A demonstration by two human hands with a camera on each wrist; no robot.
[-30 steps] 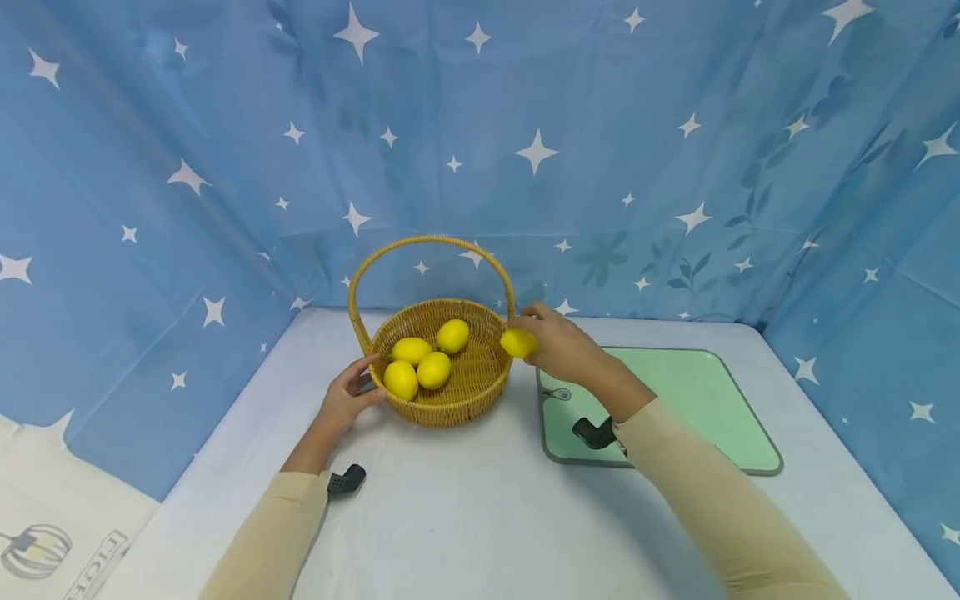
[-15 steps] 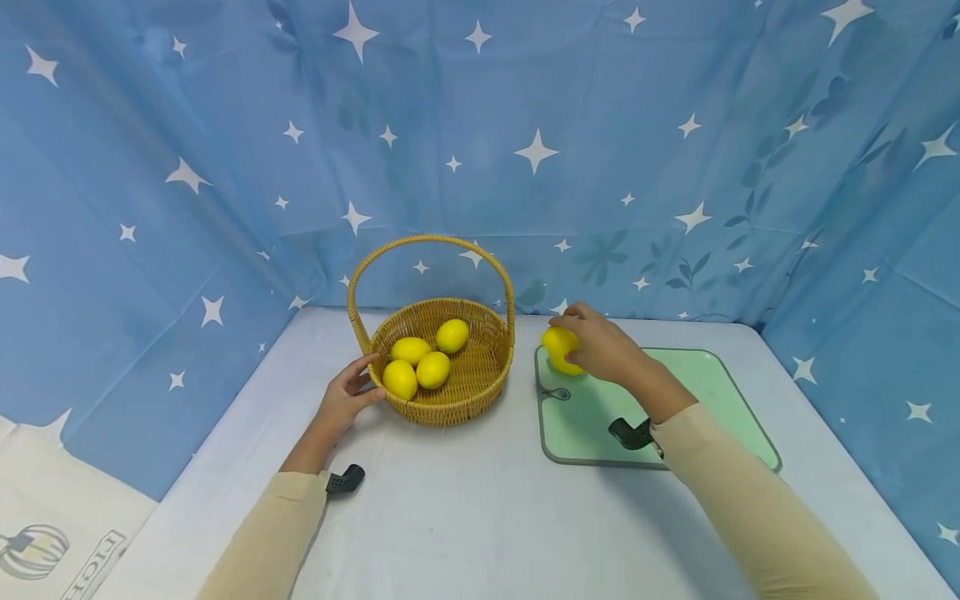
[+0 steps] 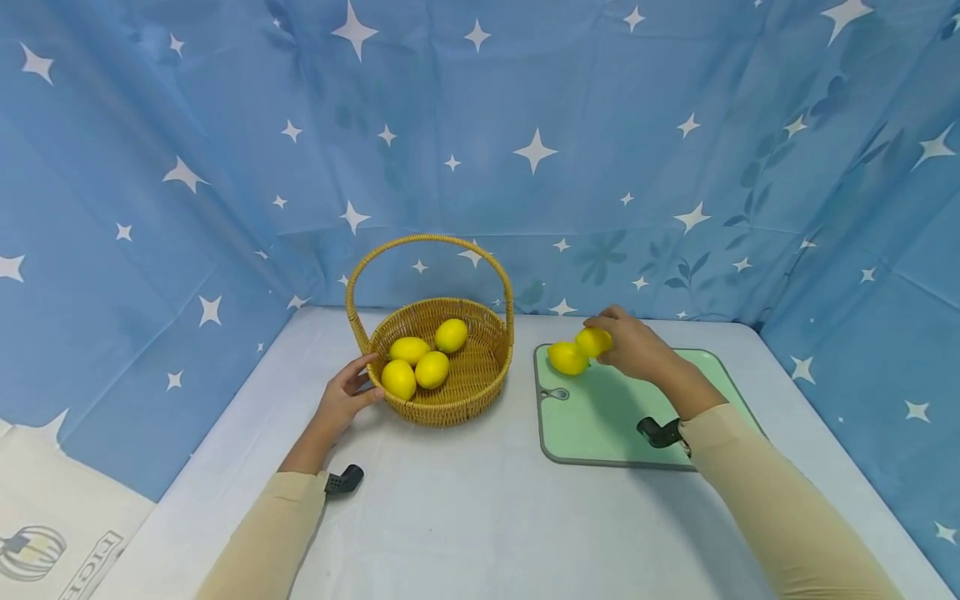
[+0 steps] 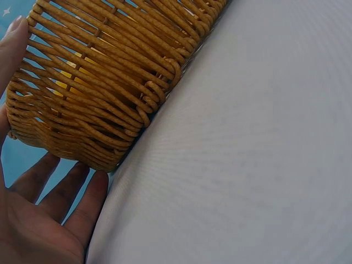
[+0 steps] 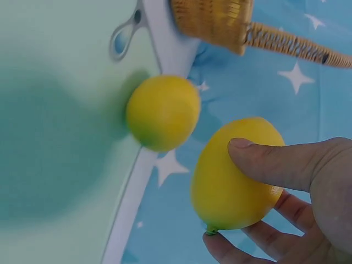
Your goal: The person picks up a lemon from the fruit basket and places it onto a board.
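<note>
Two lemons were out of the wicker basket point(image 3: 450, 392): one lemon on the board point(image 3: 567, 357) lay at the far left corner of the green cutting board point(image 3: 645, 417), the other, the held lemon point(image 3: 594, 342), sat just right of it in the right hand point(image 3: 637, 346). Right wrist view showed thumb and fingers curled around the held lemon point(image 5: 234, 176), lifted clear of the board, close to the resting one but apart. Left hand point(image 3: 345, 400) rested against the near left wall of the basket, fingers relaxed and spread on the weave point(image 4: 99, 82), not clasping it. Four lemons point(image 3: 420, 362) lay inside the basket. Basket stood on the white table point(image 3: 465, 517), left of the board.
</note>
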